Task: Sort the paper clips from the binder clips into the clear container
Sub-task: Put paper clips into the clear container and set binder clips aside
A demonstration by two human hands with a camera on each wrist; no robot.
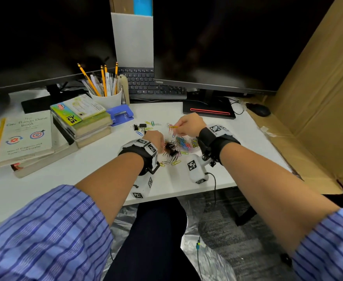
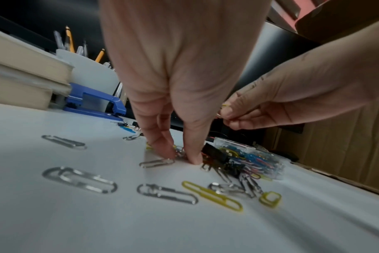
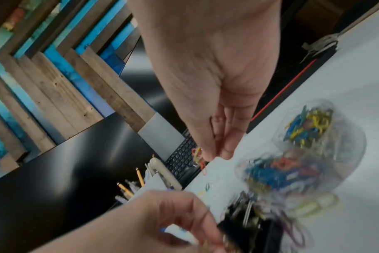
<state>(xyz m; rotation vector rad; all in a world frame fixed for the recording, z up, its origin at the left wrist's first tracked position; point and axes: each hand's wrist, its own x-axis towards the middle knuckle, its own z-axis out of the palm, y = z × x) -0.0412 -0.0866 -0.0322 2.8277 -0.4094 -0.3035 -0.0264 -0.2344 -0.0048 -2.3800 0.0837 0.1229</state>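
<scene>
Paper clips (image 1: 173, 127), yellow and red, are hanging pinched in the right grip (image 1: 188, 125) above the counter (image 1: 97, 165), just behind the clear container (image 1: 190, 150), which is sitting partly filled with coloured clips. The left grip (image 1: 154, 138) is pinching thumb and forefinger down on silver clips (image 2: 179, 151) beside the black binder clips (image 1: 170, 148).

Two monitors (image 1: 44, 37), one keyboard (image 1: 146, 84), one hole punch (image 1: 119, 114), four pencils (image 1: 88, 79).

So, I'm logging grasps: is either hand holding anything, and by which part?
The right hand pinches a few coloured paper clips by one end, between thumb and fingertips. The left hand touches clips on the desk; a grip cannot be told.
</scene>
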